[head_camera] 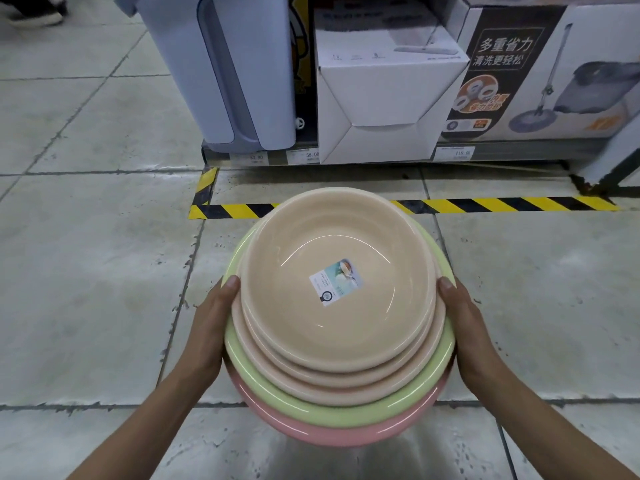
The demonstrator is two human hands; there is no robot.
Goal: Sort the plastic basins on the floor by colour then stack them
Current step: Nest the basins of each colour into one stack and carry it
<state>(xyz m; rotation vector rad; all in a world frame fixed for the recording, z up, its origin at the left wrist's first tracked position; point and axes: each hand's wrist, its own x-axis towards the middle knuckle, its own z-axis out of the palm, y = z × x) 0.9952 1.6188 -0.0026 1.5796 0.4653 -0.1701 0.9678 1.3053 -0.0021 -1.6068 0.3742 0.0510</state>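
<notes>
I hold a nested stack of plastic basins in front of me, above the tiled floor. On top sit several beige basins, the uppermost with a paper label in its bottom. Under them is a green basin, and a pink basin is lowest. My left hand grips the stack's left side, thumb on the rims. My right hand grips the right side the same way.
A store shelf base runs across the back with a blue-grey bin, a white carton and a mop-bucket box. Yellow-black hazard tape marks the floor in front of it. Someone's shoe shows at top left.
</notes>
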